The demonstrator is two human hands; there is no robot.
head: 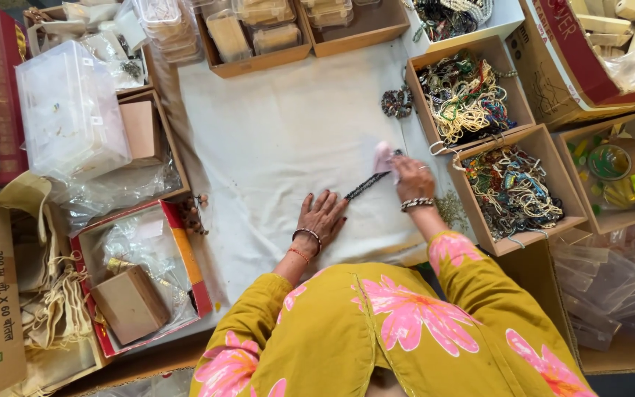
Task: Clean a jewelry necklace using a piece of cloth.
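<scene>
I find the dark beaded strand (366,185) lying on the white cloth (273,147), left hand (323,217) flat and open pinning its near end, right hand (413,179) pinching the far end by a pink tag (384,156); I judge it light, limp, slippery, best taken at the ends.

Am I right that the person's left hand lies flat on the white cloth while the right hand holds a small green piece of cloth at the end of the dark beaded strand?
Not quite: the head view shows the small cloth in the right hand is pink, not green. The left hand does lie flat on the white cloth, beside the dark beaded strand.
</scene>
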